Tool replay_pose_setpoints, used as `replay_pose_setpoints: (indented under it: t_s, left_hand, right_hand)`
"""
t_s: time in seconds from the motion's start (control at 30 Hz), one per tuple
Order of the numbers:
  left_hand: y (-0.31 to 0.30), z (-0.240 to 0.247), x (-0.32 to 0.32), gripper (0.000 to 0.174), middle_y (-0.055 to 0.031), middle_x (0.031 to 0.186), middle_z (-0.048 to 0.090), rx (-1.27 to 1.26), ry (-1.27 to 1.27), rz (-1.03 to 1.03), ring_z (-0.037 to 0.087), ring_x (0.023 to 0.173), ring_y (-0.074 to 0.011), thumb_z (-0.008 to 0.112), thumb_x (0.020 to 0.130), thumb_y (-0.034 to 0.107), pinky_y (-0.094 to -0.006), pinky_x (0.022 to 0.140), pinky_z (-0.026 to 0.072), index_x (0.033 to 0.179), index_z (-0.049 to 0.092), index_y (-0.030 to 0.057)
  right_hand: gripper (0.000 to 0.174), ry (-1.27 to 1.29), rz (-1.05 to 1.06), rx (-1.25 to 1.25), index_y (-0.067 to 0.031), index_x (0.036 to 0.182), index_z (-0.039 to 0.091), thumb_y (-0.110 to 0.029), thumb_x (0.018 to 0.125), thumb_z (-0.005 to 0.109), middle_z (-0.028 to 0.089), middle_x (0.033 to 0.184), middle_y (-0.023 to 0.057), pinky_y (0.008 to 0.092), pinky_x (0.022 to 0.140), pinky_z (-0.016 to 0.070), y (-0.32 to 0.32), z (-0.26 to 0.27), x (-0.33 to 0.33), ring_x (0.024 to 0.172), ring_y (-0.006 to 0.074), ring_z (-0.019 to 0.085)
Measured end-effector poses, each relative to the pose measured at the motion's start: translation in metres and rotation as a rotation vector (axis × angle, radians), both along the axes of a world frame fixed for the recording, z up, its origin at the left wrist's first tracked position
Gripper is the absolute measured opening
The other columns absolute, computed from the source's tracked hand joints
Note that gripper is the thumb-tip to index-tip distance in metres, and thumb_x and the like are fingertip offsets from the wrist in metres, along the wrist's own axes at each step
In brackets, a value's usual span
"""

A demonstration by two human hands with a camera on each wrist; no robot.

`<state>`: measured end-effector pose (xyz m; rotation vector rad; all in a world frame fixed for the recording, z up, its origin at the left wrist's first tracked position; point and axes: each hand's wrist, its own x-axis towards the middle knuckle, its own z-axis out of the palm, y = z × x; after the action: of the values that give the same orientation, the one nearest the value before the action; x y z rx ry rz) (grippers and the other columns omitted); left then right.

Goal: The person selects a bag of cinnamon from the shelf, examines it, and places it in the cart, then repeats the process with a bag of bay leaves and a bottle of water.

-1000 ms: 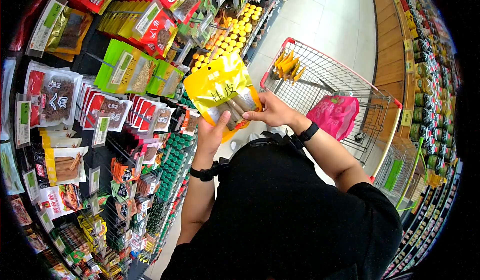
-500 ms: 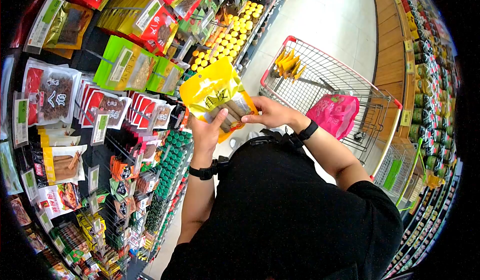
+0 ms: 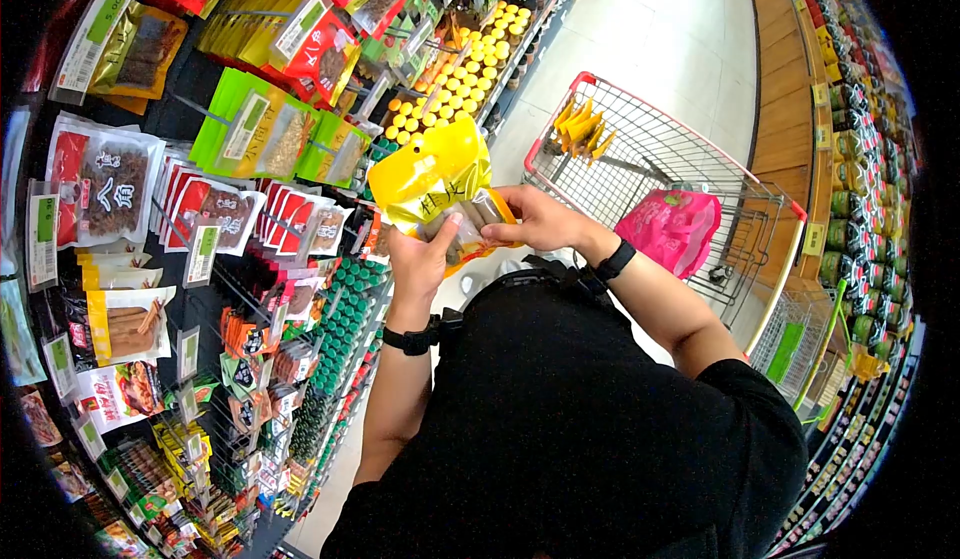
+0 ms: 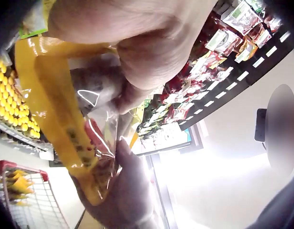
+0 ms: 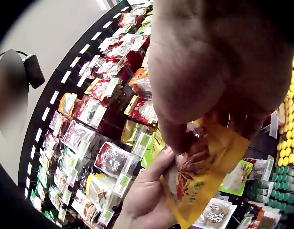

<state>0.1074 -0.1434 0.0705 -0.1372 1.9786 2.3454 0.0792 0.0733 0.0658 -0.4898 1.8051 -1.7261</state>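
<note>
A glossy yellow pouch of cinnamon bark (image 3: 430, 171), with a clear window over the brown sticks, is held in front of the chest in the head view. My left hand (image 3: 415, 264) grips its lower left side, thumb lying across the window. On the lower right side, my right hand (image 3: 548, 221) pinches the pouch, with the thumb on the front and fingers behind. The top of the pouch leans away. In the right wrist view the pouch (image 5: 199, 188) shows its yellow edge and a red star-anise picture between both hands.
Hanging spice packets, such as a clear-and-red bag (image 3: 105, 184) and a green bag (image 3: 255, 129), fill the rack on the left. A wire shopping cart (image 3: 583, 80) stands ahead right, holding yellow packets (image 3: 580, 129) and a pink bag (image 3: 668, 231). Stocked shelves line the far right.
The pouch has tilted, so its face looks shorter and more creased in the head view. Both hands keep their hold on it, shifting only slightly.
</note>
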Motion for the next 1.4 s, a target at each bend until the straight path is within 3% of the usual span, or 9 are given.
replay_pose_setpoints:
  t_s: [0.2, 0.5, 0.8, 0.9, 1.0, 1.1, 1.2, 1.23, 1.4]
  left_hand:
    - [0.004, 0.001, -0.001, 0.048, -0.0084, 0.121, 0.066, -0.055, 0.036, -0.085, 0.065, 0.105, -0.0163, 0.075, 0.085, -0.002, -0.0322, 0.092, 0.052, 0.129, 0.056, -0.0028]
    - [0.009, 0.013, 0.004, 0.043, -0.0084, 0.118, 0.067, 0.084, -0.076, -0.084, 0.065, 0.105, -0.0162, 0.077, 0.085, 0.006, -0.0324, 0.094, 0.0507, 0.123, 0.06, -0.0019]
    - [0.014, 0.008, 0.012, 0.035, -0.0095, 0.117, 0.068, 0.039, -0.036, -0.124, 0.065, 0.105, -0.0159, 0.07, 0.089, 0.004, -0.0314, 0.093, 0.051, 0.122, 0.061, -0.0037]
    - [0.013, 0.006, 0.015, 0.034, -0.0097, 0.118, 0.068, 0.014, -0.018, -0.142, 0.065, 0.105, -0.0155, 0.069, 0.09, 0.003, -0.0313, 0.092, 0.0511, 0.122, 0.061, -0.0039]
    - [0.013, 0.006, 0.016, 0.034, -0.0097, 0.118, 0.068, 0.022, -0.016, -0.134, 0.065, 0.105, -0.0154, 0.069, 0.091, 0.004, -0.0311, 0.092, 0.0512, 0.122, 0.061, -0.0037]
    - [0.012, 0.002, 0.016, 0.035, -0.0098, 0.118, 0.068, 0.051, -0.037, -0.118, 0.065, 0.105, -0.0156, 0.071, 0.091, 0.005, -0.0312, 0.092, 0.0516, 0.123, 0.061, -0.0035]
    - [0.008, 0.004, 0.017, 0.037, -0.0099, 0.117, 0.068, 0.085, -0.093, -0.165, 0.066, 0.105, -0.0164, 0.073, 0.09, 0.006, -0.0321, 0.092, 0.0522, 0.124, 0.06, -0.0034]
    - [0.007, 0.007, 0.017, 0.038, -0.0099, 0.117, 0.068, 0.096, -0.116, -0.191, 0.066, 0.106, -0.0167, 0.073, 0.09, 0.006, -0.0324, 0.093, 0.0524, 0.124, 0.06, -0.0034]
    - [0.016, 0.019, 0.021, 0.041, -0.01, 0.117, 0.068, 0.06, -0.077, -0.249, 0.065, 0.107, -0.018, 0.075, 0.089, 0.007, -0.0337, 0.094, 0.0525, 0.125, 0.059, -0.0029]
  right_hand:
    - [0.042, 0.048, -0.056, 0.074, 0.0023, 0.119, 0.061, -0.027, 0.092, 0.074, 0.07, 0.099, 0.0102, 0.0311, 0.078, 0.0532, -0.001, -0.001, 0.001, 0.087, 0.0147, 0.063]
    - [0.042, 0.018, -0.157, 0.027, 0.0034, 0.118, 0.06, -0.024, 0.09, 0.075, 0.07, 0.099, 0.0079, 0.0309, 0.077, 0.0537, 0.009, 0.01, 0.005, 0.085, 0.0132, 0.062]
    - [0.051, -0.034, -0.128, -0.144, 0.0005, 0.13, 0.058, -0.02, 0.088, 0.078, 0.068, 0.118, 0.0064, 0.031, 0.1, 0.0457, 0.013, 0.01, 0.009, 0.11, 0.0134, 0.058]
    - [0.048, 0.033, -0.156, -0.228, 0.0011, 0.128, 0.059, -0.019, 0.088, 0.078, 0.069, 0.118, 0.0078, 0.0314, 0.099, 0.0469, 0.009, 0.0, 0.013, 0.109, 0.0134, 0.059]
    - [0.047, 0.052, -0.083, -0.012, 0.0018, 0.127, 0.058, -0.019, 0.089, 0.077, 0.069, 0.115, 0.0086, 0.0305, 0.094, 0.0498, 0.013, 0.004, 0.015, 0.103, 0.013, 0.061]
    - [0.043, -0.06, -0.13, 0.015, 0.0019, 0.123, 0.06, -0.021, 0.091, 0.076, 0.07, 0.104, 0.0061, 0.0281, 0.08, 0.054, 0.014, 0.012, 0.019, 0.091, 0.0104, 0.062]
    - [0.043, -0.104, -0.171, 0.025, 0.0023, 0.122, 0.06, -0.022, 0.09, 0.077, 0.07, 0.098, 0.0063, 0.029, 0.077, 0.0538, 0.014, 0.004, 0.018, 0.086, 0.0118, 0.062]
    - [0.039, -0.256, -0.17, 0.038, 0.0022, 0.119, 0.061, -0.022, 0.091, 0.076, 0.07, 0.095, 0.0056, 0.0293, 0.075, 0.0536, 0.016, 0.014, 0.02, 0.084, 0.0113, 0.061]
    - [0.037, 0.031, -0.197, -0.004, 0.0018, 0.119, 0.061, -0.021, 0.092, 0.074, 0.069, 0.098, 0.0057, 0.0293, 0.077, 0.0537, 0.017, 0.005, 0.021, 0.085, 0.011, 0.061]
